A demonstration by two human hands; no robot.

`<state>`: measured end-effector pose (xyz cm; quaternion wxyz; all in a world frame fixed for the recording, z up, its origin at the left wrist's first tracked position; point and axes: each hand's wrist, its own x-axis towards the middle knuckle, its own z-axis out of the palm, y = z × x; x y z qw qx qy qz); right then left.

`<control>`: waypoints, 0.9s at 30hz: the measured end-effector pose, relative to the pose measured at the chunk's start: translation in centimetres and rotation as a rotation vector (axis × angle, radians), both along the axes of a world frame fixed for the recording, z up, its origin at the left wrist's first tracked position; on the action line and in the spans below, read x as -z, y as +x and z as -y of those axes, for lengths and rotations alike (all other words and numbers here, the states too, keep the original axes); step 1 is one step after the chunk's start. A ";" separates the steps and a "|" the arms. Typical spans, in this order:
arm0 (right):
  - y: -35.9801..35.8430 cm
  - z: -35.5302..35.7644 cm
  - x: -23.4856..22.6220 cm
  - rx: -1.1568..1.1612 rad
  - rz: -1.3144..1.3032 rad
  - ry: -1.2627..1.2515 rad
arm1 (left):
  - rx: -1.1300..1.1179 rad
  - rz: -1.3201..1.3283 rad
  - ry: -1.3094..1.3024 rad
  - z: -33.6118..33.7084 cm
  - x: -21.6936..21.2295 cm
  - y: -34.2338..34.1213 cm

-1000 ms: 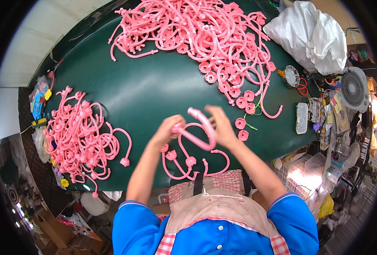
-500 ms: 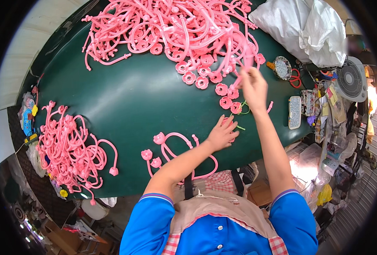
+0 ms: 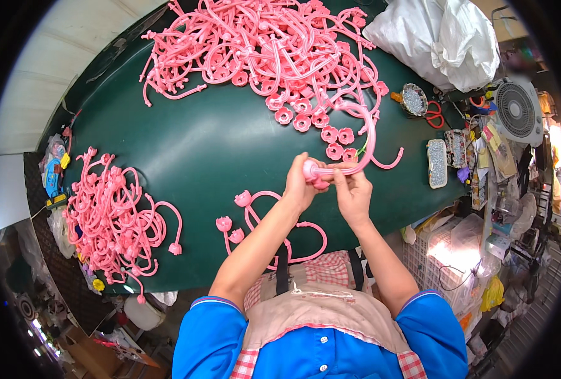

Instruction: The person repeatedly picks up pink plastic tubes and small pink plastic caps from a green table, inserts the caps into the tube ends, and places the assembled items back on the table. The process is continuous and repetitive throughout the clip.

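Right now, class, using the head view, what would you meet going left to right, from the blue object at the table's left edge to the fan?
Blue object → smaller heap of pink tubes → left hand → right hand → red-handled scissors → fan.

Pink tube (image 3: 372, 140), glossy, bowed rightward in an arc, lower end at rounded pink cup (image 3: 310, 168), raised above surface (image 3: 217, 148) toward near edge.

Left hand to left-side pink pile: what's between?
From the left hand: loose flower-ended pink tubes, then bare green tabletop up to the pink pile; head view.
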<state>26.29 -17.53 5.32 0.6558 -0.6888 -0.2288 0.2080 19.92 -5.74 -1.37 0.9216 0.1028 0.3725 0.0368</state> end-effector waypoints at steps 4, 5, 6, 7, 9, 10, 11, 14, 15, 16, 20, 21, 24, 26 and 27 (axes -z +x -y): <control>-1.0 0.1 -0.4 -0.194 -0.014 -0.040 | 0.055 0.169 0.054 -0.7 0.6 -3.2; -0.3 -0.1 -0.5 -0.378 0.167 -0.129 | 0.023 0.113 0.197 -1.5 1.2 -4.7; 0.8 -0.3 -0.6 -0.554 0.352 -0.223 | 0.011 0.051 0.387 -3.1 1.9 -6.3; 1.9 -0.7 0.3 -0.619 0.284 -0.294 | 0.058 0.075 0.657 -5.0 2.1 -8.3; 7.1 -2.2 3.6 -0.429 0.387 -0.420 | 0.355 0.077 1.106 -9.8 1.3 -12.4; 10.3 -3.5 5.9 -0.256 0.553 -0.390 | 0.648 0.026 1.204 -12.2 2.0 -15.1; 14.1 -4.5 8.8 -0.155 0.768 -0.432 | 0.901 -0.037 1.435 -12.8 0.8 -15.0; 21.4 -8.6 10.6 -0.190 1.139 -0.635 | 1.151 -0.285 1.829 -12.8 -2.1 -13.9; 22.6 -9.7 10.3 -0.339 1.067 -0.802 | 1.135 -0.375 1.916 -12.6 -2.2 -13.3; 23.6 -10.9 9.3 -0.495 0.988 -0.963 | 0.904 -0.468 1.782 -12.4 -0.8 -13.4; 24.4 -12.6 1.8 -0.249 0.952 -0.348 | 0.360 -0.475 1.326 -10.2 3.2 -11.1; 25.0 -12.0 -0.9 -0.204 0.913 -0.269 | 0.279 -0.424 1.162 -9.6 3.5 -9.8; 20.2 -9.5 -8.6 -0.219 0.885 -0.479 | 0.101 -0.135 0.482 -7.8 5.1 -7.0; 15.9 -5.8 -8.1 -0.417 0.870 -0.544 | -0.113 0.001 0.019 -6.8 5.8 -4.4; 13.1 -4.1 -7.7 -0.447 0.802 -0.497 | -0.156 0.039 -0.054 -6.4 4.7 -3.1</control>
